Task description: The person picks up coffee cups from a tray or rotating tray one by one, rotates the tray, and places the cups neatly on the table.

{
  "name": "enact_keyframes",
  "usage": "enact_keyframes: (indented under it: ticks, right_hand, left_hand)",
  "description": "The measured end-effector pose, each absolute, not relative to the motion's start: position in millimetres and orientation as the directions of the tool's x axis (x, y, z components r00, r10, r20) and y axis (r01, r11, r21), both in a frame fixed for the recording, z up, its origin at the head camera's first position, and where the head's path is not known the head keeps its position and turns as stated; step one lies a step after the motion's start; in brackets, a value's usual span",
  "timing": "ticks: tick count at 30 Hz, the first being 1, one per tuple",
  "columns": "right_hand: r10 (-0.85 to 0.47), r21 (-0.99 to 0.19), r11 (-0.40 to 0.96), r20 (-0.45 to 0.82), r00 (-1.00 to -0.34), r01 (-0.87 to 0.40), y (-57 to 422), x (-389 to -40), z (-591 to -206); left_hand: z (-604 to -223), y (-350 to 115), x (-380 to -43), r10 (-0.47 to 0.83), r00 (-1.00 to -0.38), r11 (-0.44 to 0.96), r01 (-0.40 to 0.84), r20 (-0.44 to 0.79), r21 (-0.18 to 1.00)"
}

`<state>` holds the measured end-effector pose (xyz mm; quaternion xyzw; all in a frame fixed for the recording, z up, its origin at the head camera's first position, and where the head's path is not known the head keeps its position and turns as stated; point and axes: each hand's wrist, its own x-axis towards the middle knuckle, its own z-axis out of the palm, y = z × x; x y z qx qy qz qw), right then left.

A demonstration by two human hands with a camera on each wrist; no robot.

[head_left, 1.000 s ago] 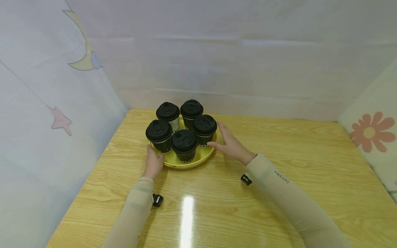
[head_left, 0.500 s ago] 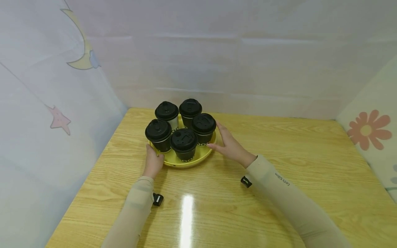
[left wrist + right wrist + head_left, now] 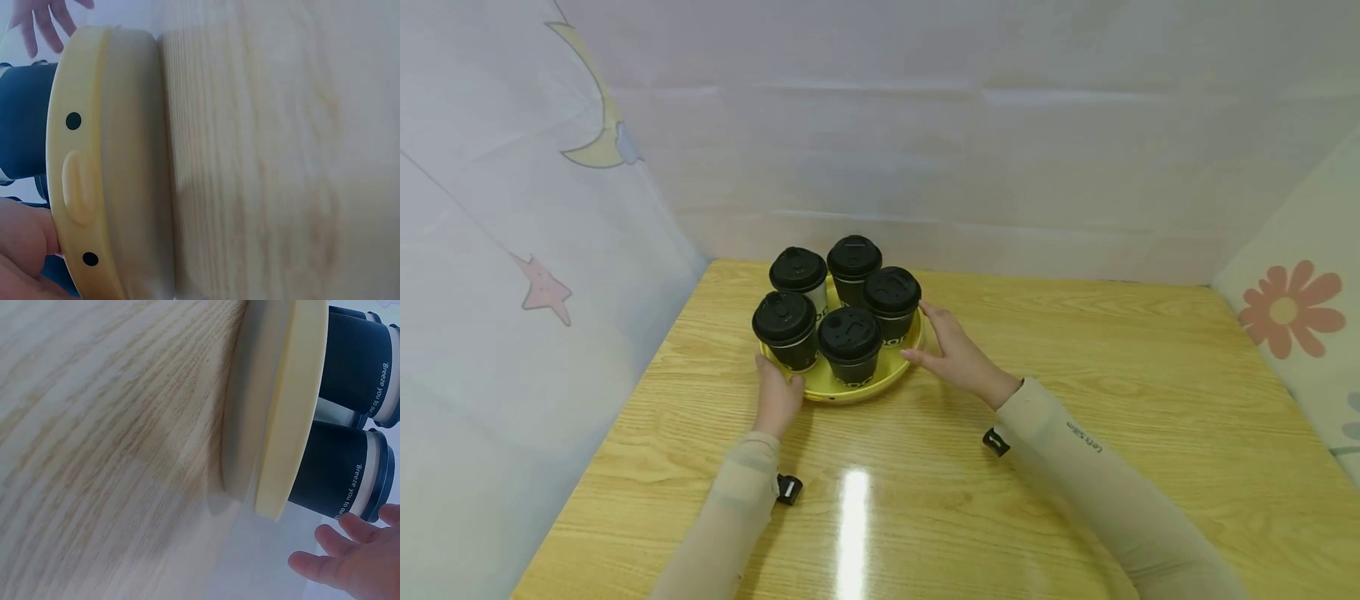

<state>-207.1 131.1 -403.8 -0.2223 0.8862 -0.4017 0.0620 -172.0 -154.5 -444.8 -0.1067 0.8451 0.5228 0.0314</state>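
Observation:
A round yellow tray (image 3: 884,382) stands on the wooden table, bearing several dark paper cups with black lids, among them a front cup (image 3: 850,342) and a right cup (image 3: 892,304). At the tray's left front edge my left hand (image 3: 778,398) touches the rim, thumb and fingers apart; the left wrist view shows part of this hand (image 3: 25,244) against the rim. By the right edge is my right hand (image 3: 958,357), thumb and forefinger spread. The right wrist view has its fingers (image 3: 331,540) extended near a cup (image 3: 331,465); contact there is unclear.
The wooden table (image 3: 1112,383) meets a pale cloth backdrop (image 3: 970,167) just behind the tray. Decorated cloth walls (image 3: 482,333) rise on both sides. A black wrist device (image 3: 788,489) shows beside the left sleeve, another black device (image 3: 996,442) by the right.
The tray has turned slightly counterclockwise with its cups: the front cup shifted right, the back cups left. My left hand moved a little right along with the rim; the right hand stayed nearly still.

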Motion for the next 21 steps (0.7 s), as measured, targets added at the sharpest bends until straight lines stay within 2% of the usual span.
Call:
enact_keyframes:
  ticks: [6,11,21]
  right_hand:
    - [-0.448,-0.743,0.569,0.08,-0.891,-0.353,132.1,-206.0,-403.9]
    - [-0.453,-0.74,0.576,0.066,-0.889,-0.348,131.3,-205.9,-404.0]
    - [-0.459,-0.742,0.576,0.053,-0.887,-0.343,128.1,-205.7,-404.3]
  left_hand:
    - [-443.2,-152.2,-168.4,-0.159,-0.969,0.379,-0.238,-0.19,0.894]
    - [-442.8,-160.1,-170.2,-0.183,-0.97,0.322,-0.214,-0.161,0.922]
    - [-440.3,-177.6,-179.6,-0.162,-0.966,0.38,-0.251,-0.204,0.89]
